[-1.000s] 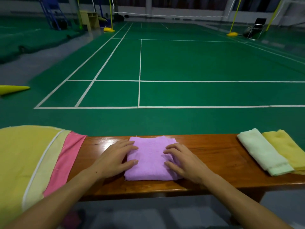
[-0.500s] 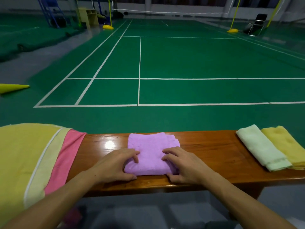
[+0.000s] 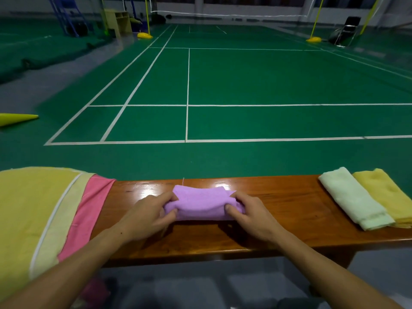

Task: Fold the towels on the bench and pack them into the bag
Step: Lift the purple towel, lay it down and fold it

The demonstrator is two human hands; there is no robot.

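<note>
A folded purple towel (image 3: 201, 202) is held just above the middle of the wooden bench (image 3: 278, 208). My left hand (image 3: 148, 214) grips its left end between fingers and thumb, and my right hand (image 3: 249, 211) grips its right end the same way. The towel's middle bulges and its far edge stands up. At the bench's right end lie a folded pale green towel (image 3: 352, 199) and a folded yellow towel (image 3: 388, 195), side by side. A yellow and pink fabric bag (image 3: 42, 215) covers the bench's left end.
Beyond the bench stretches a green court floor with white lines. A yellow cone (image 3: 15, 118) lies on the floor at the far left. Net posts on yellow bases (image 3: 313, 39) and a chair (image 3: 344, 31) stand far back.
Both hands went from lying flat on the purple towel to gripping its two ends. The towel has bunched up and risen off the bench surface.
</note>
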